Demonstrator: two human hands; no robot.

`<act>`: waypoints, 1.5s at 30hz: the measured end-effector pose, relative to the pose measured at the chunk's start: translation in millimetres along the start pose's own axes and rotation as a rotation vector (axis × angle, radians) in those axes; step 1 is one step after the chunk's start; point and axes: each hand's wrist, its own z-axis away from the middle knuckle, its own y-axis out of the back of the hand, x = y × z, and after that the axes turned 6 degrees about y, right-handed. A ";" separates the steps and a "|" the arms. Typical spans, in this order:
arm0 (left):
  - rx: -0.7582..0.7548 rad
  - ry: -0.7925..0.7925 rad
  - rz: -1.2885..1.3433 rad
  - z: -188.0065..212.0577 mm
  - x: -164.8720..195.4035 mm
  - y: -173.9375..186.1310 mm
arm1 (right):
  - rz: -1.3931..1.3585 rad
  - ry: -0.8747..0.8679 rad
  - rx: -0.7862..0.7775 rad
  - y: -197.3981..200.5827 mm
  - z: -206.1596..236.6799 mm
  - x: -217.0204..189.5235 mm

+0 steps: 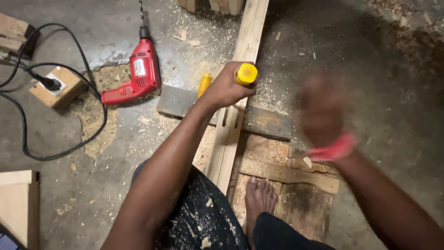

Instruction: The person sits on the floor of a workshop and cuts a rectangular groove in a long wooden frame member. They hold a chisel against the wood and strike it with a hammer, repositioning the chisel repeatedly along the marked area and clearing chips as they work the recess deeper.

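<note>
Wrapped tight around a yellow-handled chisel, my left hand held it upright on the long wooden plank, just above two slots cut in it. My right hand was a blur, its grip impossible to tell. A red electric drill lay on the sawdusted floor nearby.
</note>
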 end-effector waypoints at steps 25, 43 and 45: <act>-0.055 -0.136 -0.346 114.8 3.1 -16.1 | -0.454 -0.689 -0.403 -82.8 185.6 54.6; -0.003 -0.436 0.210 54.1 113.0 -8.5 | -0.817 -1.001 -0.360 -132.6 299.6 39.6; 0.155 -0.173 0.310 51.7 122.6 -2.1 | -0.780 -0.942 -0.393 -128.5 296.3 36.6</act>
